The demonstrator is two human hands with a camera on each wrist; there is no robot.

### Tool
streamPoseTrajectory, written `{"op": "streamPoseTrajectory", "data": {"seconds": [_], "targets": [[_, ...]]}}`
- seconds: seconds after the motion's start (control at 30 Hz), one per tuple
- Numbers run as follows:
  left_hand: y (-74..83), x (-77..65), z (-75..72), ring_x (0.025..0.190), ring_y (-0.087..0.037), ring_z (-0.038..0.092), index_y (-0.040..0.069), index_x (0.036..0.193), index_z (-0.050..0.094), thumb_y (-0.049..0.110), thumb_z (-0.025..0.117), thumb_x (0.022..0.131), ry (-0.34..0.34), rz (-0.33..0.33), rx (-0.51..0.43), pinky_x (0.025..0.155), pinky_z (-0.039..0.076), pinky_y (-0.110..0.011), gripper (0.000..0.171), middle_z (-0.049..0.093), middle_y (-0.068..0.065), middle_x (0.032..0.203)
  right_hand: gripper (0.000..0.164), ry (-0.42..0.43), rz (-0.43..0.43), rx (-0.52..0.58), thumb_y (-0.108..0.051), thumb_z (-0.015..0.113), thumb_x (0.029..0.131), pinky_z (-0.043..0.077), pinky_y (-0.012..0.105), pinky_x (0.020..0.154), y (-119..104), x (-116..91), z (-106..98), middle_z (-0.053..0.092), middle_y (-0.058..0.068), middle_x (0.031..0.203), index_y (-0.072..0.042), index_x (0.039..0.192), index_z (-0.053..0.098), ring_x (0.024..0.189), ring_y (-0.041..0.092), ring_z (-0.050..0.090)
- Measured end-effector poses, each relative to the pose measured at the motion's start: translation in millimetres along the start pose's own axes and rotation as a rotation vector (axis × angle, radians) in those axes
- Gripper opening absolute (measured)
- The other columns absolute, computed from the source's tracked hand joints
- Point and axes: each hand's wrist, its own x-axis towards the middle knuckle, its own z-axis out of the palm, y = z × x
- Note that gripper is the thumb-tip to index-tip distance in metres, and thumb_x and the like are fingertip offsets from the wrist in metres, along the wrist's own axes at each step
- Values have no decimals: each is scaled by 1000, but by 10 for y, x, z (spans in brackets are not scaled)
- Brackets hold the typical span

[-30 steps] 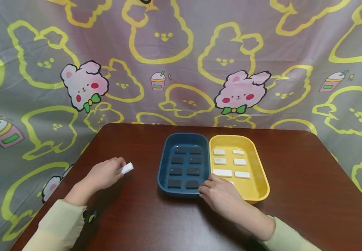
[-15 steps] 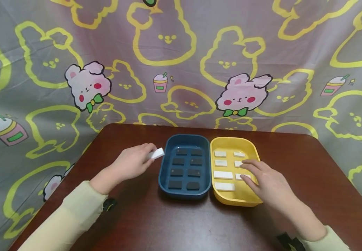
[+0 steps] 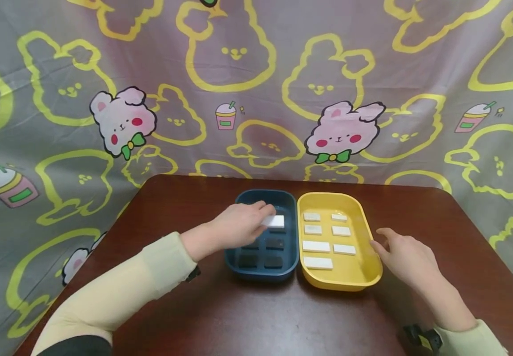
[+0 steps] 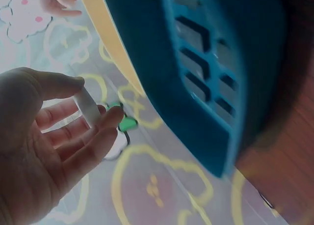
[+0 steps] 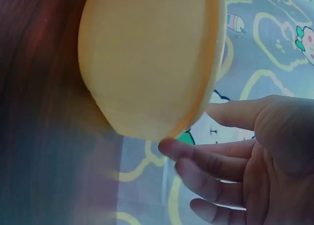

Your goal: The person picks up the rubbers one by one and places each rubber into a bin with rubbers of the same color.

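My left hand [image 3: 243, 223] reaches over the blue tray [image 3: 231, 264] and pinches a white rectangular block [image 3: 276, 222] between thumb and fingertips. The left wrist view shows the block upright in that grip, above the tray's rim. Dark rectangular blocks [image 3: 274, 244] lie in the blue tray, some hidden beneath the hand. Beside it stands the yellow tray [image 3: 354, 277], where several white blocks [image 3: 316, 246] lie in two columns. At this tray's right rim is my right hand [image 3: 409, 257], fingers loosely extended and holding nothing; whether the fingertips touch the rim I cannot tell.
Both trays stand side by side on a dark brown wooden table [image 3: 256, 316]. Behind and around the table hangs a grey curtain [image 3: 256, 106] with yellow outlines and rabbit faces. Bare tabletop shows left, right and in front of the trays.
The left hand has carried its white block rightward from over the table to above the blue tray. The right hand has left the yellow tray's inside for its right rim.
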Motion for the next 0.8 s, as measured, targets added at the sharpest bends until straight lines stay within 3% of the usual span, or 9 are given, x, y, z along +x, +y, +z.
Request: {"op": "streamPoseTrajectory", "data": {"seconds": [0.23,0.37,0.63,0.8], "targets": [[256,278,48,80,-10,54,11,122,55,18,65,94,-57,50,-79,73,49,-22,31,58,-1,104,41,-97,8,131,-22,63,93,45,37,53,49,75,44,68,9,82,10,118,61,60,18,58],[419,463,96,85,-12,56,10,126,54,19,60,96,-126,74,-78,78,48,-24,32,57,-3,109,38,-145,19,203,-19,62,94,44,34,50,96,89,74,63,4,72,11,118,60,51,15,54],[765,915,289,84,-11,54,12,116,57,20,60,95,-225,161,59,74,46,-25,23,57,2,98,38,-163,32,212,-19,62,94,40,34,49,116,70,98,52,-1,58,11,117,61,49,16,51],[961,1175,434,82,-8,53,17,109,60,18,60,94,-335,155,98,71,45,-24,15,57,7,93,37,-159,17,210,-19,61,95,40,34,49,123,63,100,52,-1,57,10,117,61,49,16,51]]}}
